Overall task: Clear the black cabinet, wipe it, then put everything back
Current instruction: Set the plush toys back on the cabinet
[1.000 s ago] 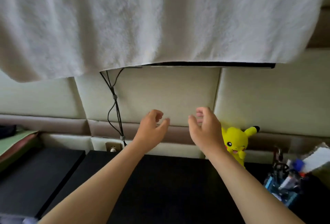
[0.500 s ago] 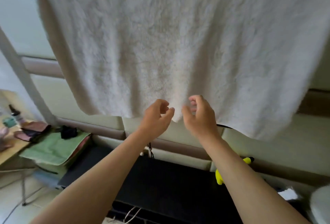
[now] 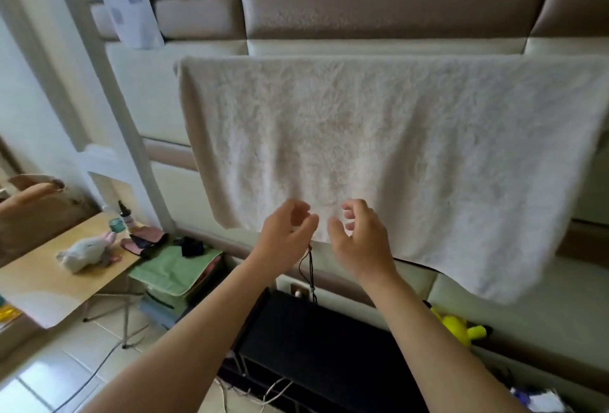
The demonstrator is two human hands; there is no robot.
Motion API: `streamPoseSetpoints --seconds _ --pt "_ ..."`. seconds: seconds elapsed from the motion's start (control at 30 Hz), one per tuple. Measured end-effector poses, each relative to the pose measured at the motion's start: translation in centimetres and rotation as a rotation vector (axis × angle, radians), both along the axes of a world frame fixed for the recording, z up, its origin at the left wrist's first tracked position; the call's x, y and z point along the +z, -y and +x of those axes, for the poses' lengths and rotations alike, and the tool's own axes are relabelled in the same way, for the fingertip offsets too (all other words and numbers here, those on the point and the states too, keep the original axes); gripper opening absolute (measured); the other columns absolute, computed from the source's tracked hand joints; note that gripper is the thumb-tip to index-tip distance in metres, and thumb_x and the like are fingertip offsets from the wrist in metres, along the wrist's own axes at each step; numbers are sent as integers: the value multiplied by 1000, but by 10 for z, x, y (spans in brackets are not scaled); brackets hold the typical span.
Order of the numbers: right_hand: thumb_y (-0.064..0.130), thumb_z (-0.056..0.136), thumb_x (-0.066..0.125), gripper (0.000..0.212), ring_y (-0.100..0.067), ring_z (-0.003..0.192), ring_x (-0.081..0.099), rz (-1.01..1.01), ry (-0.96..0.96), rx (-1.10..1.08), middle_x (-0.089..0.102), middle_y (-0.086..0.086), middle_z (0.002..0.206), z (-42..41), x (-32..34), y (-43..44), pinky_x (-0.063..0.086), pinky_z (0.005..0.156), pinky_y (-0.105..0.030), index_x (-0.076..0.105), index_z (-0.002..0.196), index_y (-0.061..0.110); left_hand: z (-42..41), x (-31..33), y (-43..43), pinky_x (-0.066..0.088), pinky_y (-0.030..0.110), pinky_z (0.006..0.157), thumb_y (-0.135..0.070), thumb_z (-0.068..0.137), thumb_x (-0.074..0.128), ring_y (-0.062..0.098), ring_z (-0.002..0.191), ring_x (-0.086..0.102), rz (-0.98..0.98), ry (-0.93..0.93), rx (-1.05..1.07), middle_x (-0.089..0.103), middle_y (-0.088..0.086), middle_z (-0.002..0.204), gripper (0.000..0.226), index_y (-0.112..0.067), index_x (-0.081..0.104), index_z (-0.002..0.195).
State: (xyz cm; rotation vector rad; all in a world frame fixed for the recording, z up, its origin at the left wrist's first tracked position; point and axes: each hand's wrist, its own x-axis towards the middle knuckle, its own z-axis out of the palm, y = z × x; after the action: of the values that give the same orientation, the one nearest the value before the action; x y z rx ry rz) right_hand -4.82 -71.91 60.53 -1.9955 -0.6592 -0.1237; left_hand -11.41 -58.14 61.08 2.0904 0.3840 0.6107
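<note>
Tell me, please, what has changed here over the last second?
The left hand and right hand rose from below the towel to its lower edge. Neither has taken hold; the fingers stay loosely curled and empty. The towel hangs as before, and the plush stays by the wall.

A single wide-angle view is taken from the person's head. It is aimed forward and slightly down at a padded wall (image 3: 395,7), which is seen from close by. The white towel (image 3: 412,149) hung there fills the centre and right of the frame. The left grip (image 3: 286,234) and right grip (image 3: 361,241) are seen from behind at lower centre, the arms entering from the bottom edge. The black cabinet (image 3: 316,346) is looked down on below them, and a desk (image 3: 43,281) is caught at lower left.
</note>
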Motion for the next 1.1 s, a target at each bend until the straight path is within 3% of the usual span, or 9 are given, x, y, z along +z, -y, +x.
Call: streamPoseSetpoints --seconds 0.27,0.7,0.87,0.97,1.1 --pt "39 97 55 43 -16 118 55 -55 -23 73 55 0 134 -66 -7 -88 49 101 -40 49 135 21 -70 -16 -86 44 12 78 -32 96 60 0 97 61 -9 18 37 65 -10 105 29 -17 59 121" --pt "34 96 57 41 -18 115 57 -83 -36 275 58 -2 129 -207 -12 -351 50 96 -36 50 133 19 -239 -29 -342 55 28 80 -33 95 63 9 90 66 -78 22 245 68 -5 101 29 -17 60 118" --pt "30 97 57 37 -21 104 60 -114 -41 366 58 -5 122 -243 -13 -431 51 92 -39 53 130 15 -296 -36 -412 57 29 81 -32 94 64 7 89 67 -104 40 370 68 -6 97 25 -16 62 114" --pt "29 97 57 34 -22 102 60 -125 -40 426 55 -2 113 -257 -19 -473 47 83 -34 53 127 14 -325 -40 -444 56 27 80 -25 96 63 12 90 67 -143 48 448 68 -3 96 15 -16 63 107" --pt "26 97 59 20 -20 95 60 -107 -72 497 58 -2 109 -266 -32 -530 38 66 -17 52 114 21 -351 -50 -490 54 24 79 -26 97 62 10 94 64 -144 15 525 65 -4 100 12 -21 59 108"
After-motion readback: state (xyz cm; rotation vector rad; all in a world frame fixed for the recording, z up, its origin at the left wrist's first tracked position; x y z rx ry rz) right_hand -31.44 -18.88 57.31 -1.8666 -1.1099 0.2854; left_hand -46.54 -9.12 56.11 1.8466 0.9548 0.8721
